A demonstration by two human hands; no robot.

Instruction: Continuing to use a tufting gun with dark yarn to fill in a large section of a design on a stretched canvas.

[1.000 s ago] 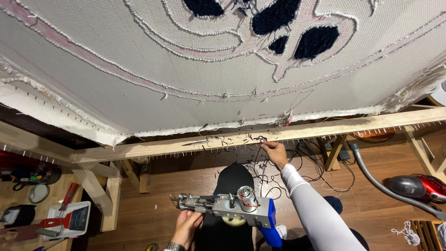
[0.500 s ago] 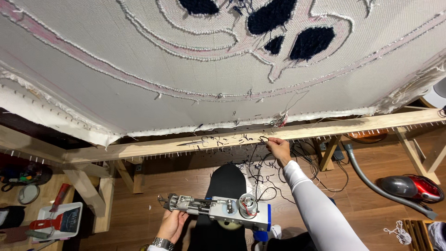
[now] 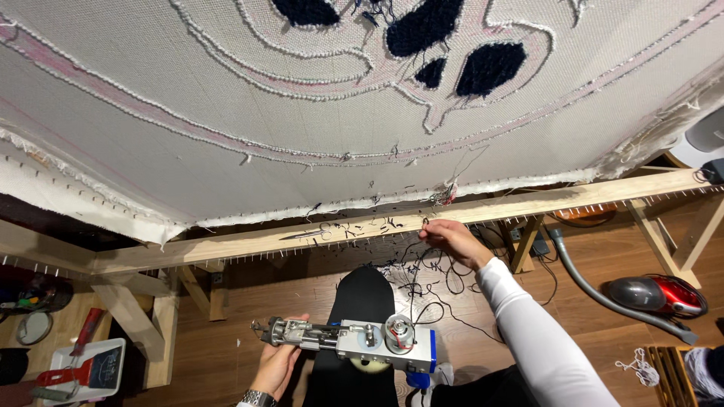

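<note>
Left hand (image 3: 277, 367) clenches the tufting gun (image 3: 354, 341) from below: rigid metal, likely heavy, best held by its handle. Right hand (image 3: 452, 241) pinches thin, limp dark yarn (image 3: 413, 273) at the wooden frame rail's (image 3: 249, 245) lower edge.

One tufting gun (image 3: 354, 341), one vacuum cleaner (image 3: 654, 294), two hands.

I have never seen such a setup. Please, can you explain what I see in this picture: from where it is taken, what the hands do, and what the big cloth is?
The picture comes from a camera on the person's head, looking down at their own hands. The left hand holds a metal tufting gun with a blue part. The right hand, in a white sleeve, pinches dark yarn at the wooden frame bar. Above, a pale cloth is stretched on the frame, with white outlines and dark blue tufted patches. On the wooden floor lies a red vacuum cleaner.
</note>
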